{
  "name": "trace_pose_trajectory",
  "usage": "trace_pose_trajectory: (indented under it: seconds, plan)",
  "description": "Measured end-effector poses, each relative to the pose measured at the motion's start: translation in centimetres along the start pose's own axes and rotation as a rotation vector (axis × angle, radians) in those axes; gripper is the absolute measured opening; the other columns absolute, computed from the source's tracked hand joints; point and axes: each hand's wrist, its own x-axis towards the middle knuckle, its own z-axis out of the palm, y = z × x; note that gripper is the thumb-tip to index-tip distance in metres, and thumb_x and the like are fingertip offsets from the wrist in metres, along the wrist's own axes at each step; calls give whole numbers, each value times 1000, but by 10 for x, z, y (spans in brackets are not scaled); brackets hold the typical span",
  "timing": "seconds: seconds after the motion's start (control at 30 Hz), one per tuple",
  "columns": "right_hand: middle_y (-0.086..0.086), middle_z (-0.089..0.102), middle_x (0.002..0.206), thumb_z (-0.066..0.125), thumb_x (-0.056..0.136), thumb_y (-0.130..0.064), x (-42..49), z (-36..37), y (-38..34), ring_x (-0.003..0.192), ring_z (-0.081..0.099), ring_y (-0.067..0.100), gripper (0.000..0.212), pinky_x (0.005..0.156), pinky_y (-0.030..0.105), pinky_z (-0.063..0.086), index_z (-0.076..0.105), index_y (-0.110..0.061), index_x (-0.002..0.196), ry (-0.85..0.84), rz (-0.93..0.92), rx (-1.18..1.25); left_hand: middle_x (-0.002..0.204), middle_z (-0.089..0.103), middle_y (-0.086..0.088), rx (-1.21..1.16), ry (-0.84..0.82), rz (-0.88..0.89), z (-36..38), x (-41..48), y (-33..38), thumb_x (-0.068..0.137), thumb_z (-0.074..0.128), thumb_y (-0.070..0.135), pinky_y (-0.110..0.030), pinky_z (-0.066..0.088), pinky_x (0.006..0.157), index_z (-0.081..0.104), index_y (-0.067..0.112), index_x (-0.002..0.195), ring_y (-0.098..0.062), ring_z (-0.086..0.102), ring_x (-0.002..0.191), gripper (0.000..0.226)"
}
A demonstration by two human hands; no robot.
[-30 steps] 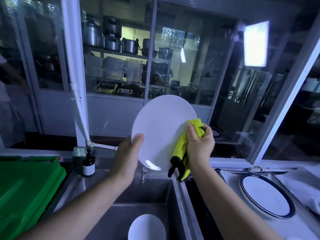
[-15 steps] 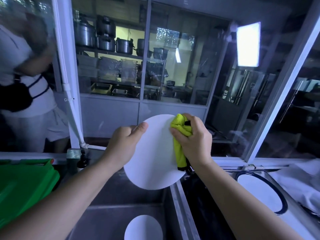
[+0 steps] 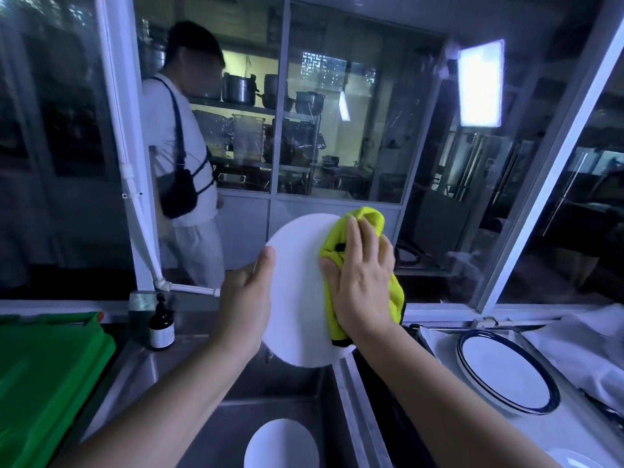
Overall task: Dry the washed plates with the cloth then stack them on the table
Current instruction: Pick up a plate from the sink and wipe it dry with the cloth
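White plate [image 3: 297,298] stands upright at centre frame above the steel sink [image 3: 209,417] — the left hand [image 3: 246,305] grips its 9 o'clock rim, thumb on the near face. The right hand [image 3: 361,282] lies flat, fingers straight, pressing the yellow-green cloth [image 3: 393,292] against the plate's 3 o'clock side. A second plate [image 3: 282,445] lies in the sink at 6 o'clock; blue-rimmed plates [image 3: 506,373] sit stacked at 4 o'clock.

A plain white plate [image 3: 297,298] meets a lime-yellow cloth [image 3: 371,219] trimmed in black. Another white dish [image 3: 280,444] shows against the steel-grey sink [image 3: 290,386]. Stacked plates [image 3: 499,369] are white with dark blue rims; the crate [image 3: 50,373] is bright green, the bottle [image 3: 162,327] dark brown with a white label.
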Motion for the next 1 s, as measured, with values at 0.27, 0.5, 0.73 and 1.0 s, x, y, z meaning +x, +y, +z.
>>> trace_pose_trajectory:
  seconds: [0.27, 0.5, 0.73, 1.0]
  plan:
    - [18, 50, 138, 52, 94, -38, -29, 12, -25, 124, 46, 37, 56, 110, 40, 29, 49, 1, 136, -205, -541, 202, 62, 71, 1, -386, 27, -222, 5, 18, 7, 92, 58, 48, -25, 53, 56, 74, 22, 60, -15, 68, 59, 44]
    - [14, 61, 125, 58, 89, -29, -38, 6, 24, 106, 54, 34, 45, 96, 39, 44, 61, -1, 124, -150, -551, 116, 61, 69, 20, -253, 46, -198, -11, 22, 7, 94, 49, 54, -27, 48, 59, 73, 33, 65, -1, 64, 53, 43]
    - [9, 49, 134, 61, 88, -31, -9, 3, 41, 117, 41, 26, 53, 105, 29, 32, 54, -2, 131, 3, -156, 202, 60, 68, 13, -253, 96, -138, -12, 22, 7, 94, 49, 55, -25, 48, 57, 62, 21, 64, -10, 65, 60, 47]
    - [0, 75, 93, 74, 72, -28, 7, -5, 34, 82, 72, 18, 40, 64, 29, 57, 64, -22, 110, -279, 778, 1241, 62, 68, 21, -392, 173, -247, -8, 25, -11, 91, 51, 58, -35, 52, 70, 70, 33, 68, -13, 65, 77, 39]
